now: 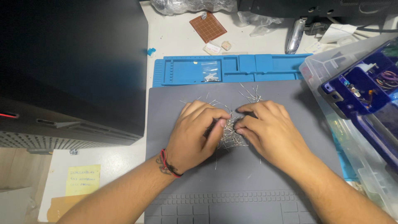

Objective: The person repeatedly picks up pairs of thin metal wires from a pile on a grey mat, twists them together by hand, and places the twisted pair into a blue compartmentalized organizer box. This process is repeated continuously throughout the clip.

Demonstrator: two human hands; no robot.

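A pile of thin metal wire pins (232,135) lies scattered on a grey work mat (248,178). My left hand (195,135) rests palm down on the left side of the pile, fingers curled over the pins, with a red and black cord at the wrist. From the other side, my right hand (269,132) covers the pile, its fingertips pinching into the pins close to the left fingertips. More loose pins (251,95) spread beyond the knuckles. What the fingers grip is hidden under them.
A blue silicone tray mat (232,68) with a small clear bag (210,72) lies behind the grey mat. A brown perforated board (208,27) sits further back. A clear plastic box (352,112) stands at right, a black case (70,66) at left, a yellow note (83,179) below it.
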